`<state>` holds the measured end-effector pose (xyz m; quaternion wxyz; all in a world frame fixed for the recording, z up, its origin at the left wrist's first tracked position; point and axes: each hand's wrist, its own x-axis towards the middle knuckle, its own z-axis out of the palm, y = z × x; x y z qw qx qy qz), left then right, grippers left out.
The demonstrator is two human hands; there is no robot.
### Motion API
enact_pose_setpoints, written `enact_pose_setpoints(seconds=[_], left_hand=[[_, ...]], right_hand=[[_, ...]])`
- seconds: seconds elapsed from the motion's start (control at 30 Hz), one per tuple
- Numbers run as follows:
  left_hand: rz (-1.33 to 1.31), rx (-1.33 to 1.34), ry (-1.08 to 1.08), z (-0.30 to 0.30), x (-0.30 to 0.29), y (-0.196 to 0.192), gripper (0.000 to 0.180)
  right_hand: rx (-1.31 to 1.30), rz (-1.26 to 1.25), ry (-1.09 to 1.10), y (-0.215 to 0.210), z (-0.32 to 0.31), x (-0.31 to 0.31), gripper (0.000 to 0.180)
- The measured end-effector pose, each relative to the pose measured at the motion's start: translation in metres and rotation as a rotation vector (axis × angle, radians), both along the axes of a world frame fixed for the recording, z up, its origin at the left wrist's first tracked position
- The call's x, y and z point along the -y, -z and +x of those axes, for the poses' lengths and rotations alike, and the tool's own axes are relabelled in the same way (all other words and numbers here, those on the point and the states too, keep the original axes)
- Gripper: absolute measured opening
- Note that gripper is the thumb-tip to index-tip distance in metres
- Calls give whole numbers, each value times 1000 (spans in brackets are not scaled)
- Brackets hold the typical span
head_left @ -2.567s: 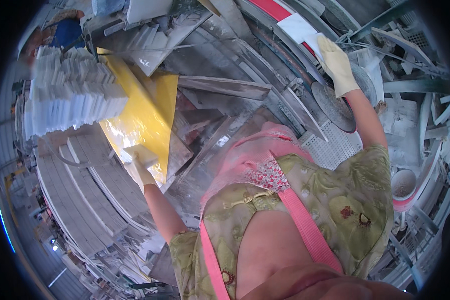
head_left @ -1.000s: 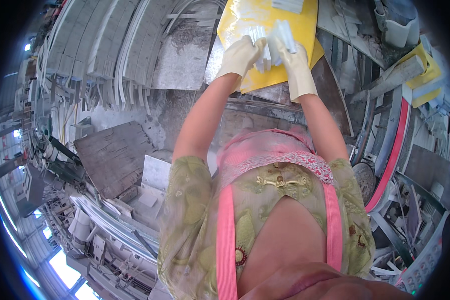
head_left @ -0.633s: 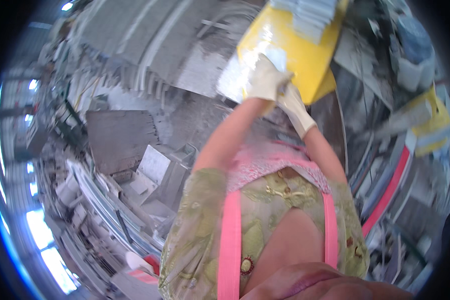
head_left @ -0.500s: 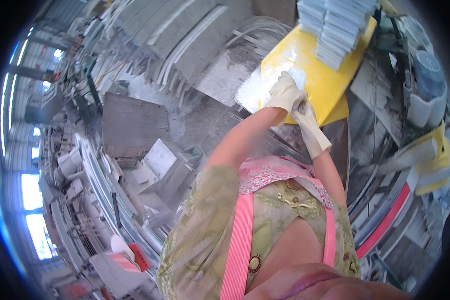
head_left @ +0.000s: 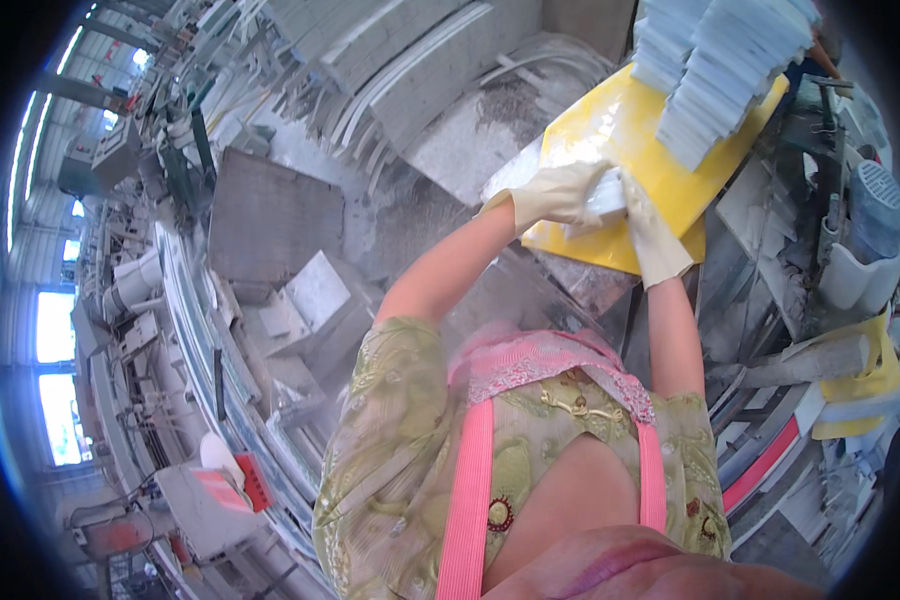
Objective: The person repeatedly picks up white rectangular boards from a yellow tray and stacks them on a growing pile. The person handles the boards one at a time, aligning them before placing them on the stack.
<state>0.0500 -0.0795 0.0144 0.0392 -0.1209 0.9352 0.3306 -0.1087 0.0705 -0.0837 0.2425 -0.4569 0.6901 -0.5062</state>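
Both my hands wear cream rubber gloves and meet over a yellow sheet (head_left: 592, 128) on the work surface ahead. My left hand (head_left: 558, 195) is closed on the left side of a small white block (head_left: 604, 196). At its right side, my right hand (head_left: 652, 226) is closed on it too. The gloves cover part of the block, and its exact material cannot be made out. A tall stack of pale, flat slabs (head_left: 735, 75) stands on the far right part of the yellow sheet, beyond my hands.
A brown board (head_left: 275, 220) lies to the left. Long pale strips (head_left: 410, 70) are stacked at the back. A blue basket-like container (head_left: 877, 195) stands at the far right, above another yellow sheet (head_left: 860, 370). Long rails (head_left: 200, 335) run along the left.
My hands were close together and have spread a little, with the white block now showing between them. My left elbow has swung outward, and the view has shifted slightly.
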Motion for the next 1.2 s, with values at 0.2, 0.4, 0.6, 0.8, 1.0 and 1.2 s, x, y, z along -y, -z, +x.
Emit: enact_pose_setpoints(seconds=[0.2, 0.4, 0.6, 0.8, 1.0, 1.2], left_hand=[[524, -291, -682, 68, -42, 58, 139], [704, -559, -840, 22, -79, 80, 139], [329, -171, -734, 34, -67, 53, 129], [176, -148, -721, 30, -65, 46, 100], [109, -72, -747, 30, -61, 42, 94], [166, -95, -419, 65, -25, 40, 99]], right_hand=[[133, -21, -48, 1, 12, -4, 53], [483, -115, -21, -15, 26, -12, 58], [133, 106, -95, -40, 13, -13, 66], [-976, 8, -364, -95, -12, 20, 82], [-1107, 229, -756, -111, 2, 55, 69], [-970, 391, -670, -118, 15, 50, 57]])
